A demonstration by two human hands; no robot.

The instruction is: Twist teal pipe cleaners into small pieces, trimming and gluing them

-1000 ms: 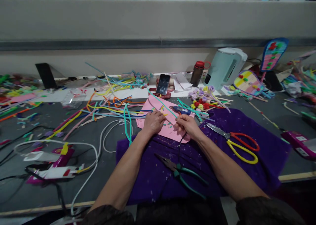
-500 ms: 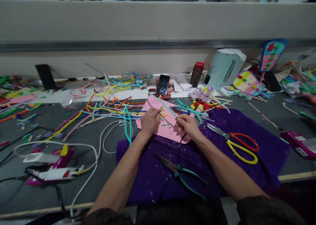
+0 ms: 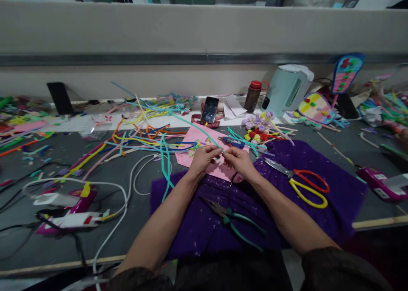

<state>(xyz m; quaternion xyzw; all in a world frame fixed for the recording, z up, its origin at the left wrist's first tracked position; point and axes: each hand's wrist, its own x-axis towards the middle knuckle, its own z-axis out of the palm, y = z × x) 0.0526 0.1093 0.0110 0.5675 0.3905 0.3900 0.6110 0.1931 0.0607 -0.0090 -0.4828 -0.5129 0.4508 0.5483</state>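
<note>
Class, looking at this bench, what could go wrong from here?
The strand in the right hand trails over the pink sheet; swinging it might scatter the loose bits.
The scissors lie beside the right arm, tips towards it; a sideways sweep might nick skin.
The pliers rest on the cloth between left arm and right; tugging the cloth might shift them.

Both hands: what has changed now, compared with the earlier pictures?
The left hand moved right, across the pink sheet, until beside the right hand; whether it grips anything is unclear. The right hand still holds the teal stem, whose far end swung left. Pliers and scissors stayed.
</note>
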